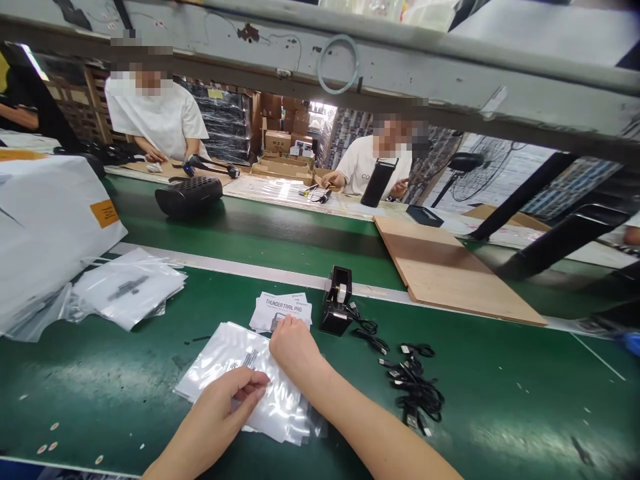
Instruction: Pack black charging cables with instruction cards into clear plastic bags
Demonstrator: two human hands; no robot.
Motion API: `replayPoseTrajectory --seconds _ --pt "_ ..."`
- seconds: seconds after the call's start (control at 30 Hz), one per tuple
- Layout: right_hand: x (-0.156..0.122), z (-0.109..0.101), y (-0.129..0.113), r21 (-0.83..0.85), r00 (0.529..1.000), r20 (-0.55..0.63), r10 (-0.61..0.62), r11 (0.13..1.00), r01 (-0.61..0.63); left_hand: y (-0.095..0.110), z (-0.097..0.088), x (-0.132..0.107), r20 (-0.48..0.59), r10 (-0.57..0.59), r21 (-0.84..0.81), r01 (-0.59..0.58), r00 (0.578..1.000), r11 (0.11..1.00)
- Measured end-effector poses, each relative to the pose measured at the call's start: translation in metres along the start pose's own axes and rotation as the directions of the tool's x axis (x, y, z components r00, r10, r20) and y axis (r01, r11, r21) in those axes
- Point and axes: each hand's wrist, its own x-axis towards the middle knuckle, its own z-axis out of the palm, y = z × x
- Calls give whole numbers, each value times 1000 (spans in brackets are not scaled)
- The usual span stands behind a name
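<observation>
– One big white sack (pixel 55 227) on the far left, creased, orange label on it. Just beside it there's a loose pile of clear bags (pixel 137 287) with dark print. Floppy stuff?

– Floppy and featherlight, I'd bet. Farther back there's a dark rounded box (pixel 189 197) with a perforated face, probably stiff and way heavier.

– What's the left hand (pixel 223 407) up to?

– It's over the near bag stack (pixel 237 348), thumb and index fingertips just about together. Can't tell if any film is pinched between them.

– And that stack, how would it handle?

– It's flat on the green work surface (pixel 115 380), right in front of the person. Glossy, thin, edges fanned unevenly. My guess: slippery, sheets clinging to each other, easy to crease. I'd pinch a single corner and rub it loose.

– Those printed leaflets (pixel 263 312) behind it?

– Matte white paper, "THUNDERTRAIL PRO" on top, slightly fanned. Light, a bit springier than the film, so take them by an edge. The right hand (pixel 295 343) is at their near side, fingers bunched; what's under the tips is hidden, so no clue if it's gripping one.

– Further right?

– Boxy black tape dispenser (pixel 337 300), hard and shiny. Then a tangle of black cables (pixel 417 387), bendy, likely to snag, metal plugs showing. Behind those, a flat wooden board (pixel 450 267), smooth and rigid.
</observation>
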Motion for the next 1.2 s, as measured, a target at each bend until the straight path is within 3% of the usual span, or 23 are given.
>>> replayPoseTrajectory --seconds 0.1,0.17,0.27,0.33,0.37,0.4,0.43,0.47,0.5,0.57,0.6,0.63,0.7,0.73,0.83,1.0,1.2 --pt "-4 -5 9 0 993 -61 98 995 -98 -4 -1 4 -8 -78 -184 75 997 980" --pt "-13 -10 14 18 984 -122 130 992 -128 -1 -4 8 -28 -163 -457 133 986 880" --pt "-36 -12 9 55 972 -233 27 998 -15 11 -10 12 20 -249 -776 172 968 607" --pt "-55 -7 -1 174 925 -380 -13 981 86 18 -14 12 66 -240 -825 188 968 533" --pt "-65 -3 -5 294 890 -450 69 953 74 21 -15 12 84 -226 -819 197 970 540" --pt "-74 1 -9 461 847 -481 226 887 25 23 -15 11 103 -210 -801 207 972 562" --pt "-83 4 -10 654 803 -431 413 756 -38 24 -15 10 132 -194 -776 223 972 590" --pt "-91 6 -10 823 779 -290 556 560 -93 25 -13 10 176 -174 -746 247 969 618" --pt "-99 8 -8 935 785 -108 610 331 -128 26 -11 9 221 -152 -713 266 963 649" --pt "-115 11 2 984 835 172 523 -55 -168 27 -5 10 263 -128 -618 269 956 739" --pt "-123 12 8 970 845 238 479 -161 -182 28 -1 11 233 -131 -542 241 964 805" --pt "-131 14 14 958 833 276 479 -213 -194 29 2 12 168 -137 -434 198 976 879" --pt "-148 19 25 951 753 305 583 -233 -205 30 10 14 -10 -115 -126 113 993 986" --pt "-157 22 29 949 712 314 628 -232 -214 30 14 15 -80 -84 37 87 993 996" --pt "-177 31 34 937 657 350 668 -253 -242 29 25 17 -136 -25 374 75 990 924" --pt "-185 37 26 939 649 343 679 -271 -212 29 32 15 -110 -86 498 130 990 857" --pt "-182 36 21 933 645 358 675 -289 -215 28 32 12 -149 -25 532 101 989 841"
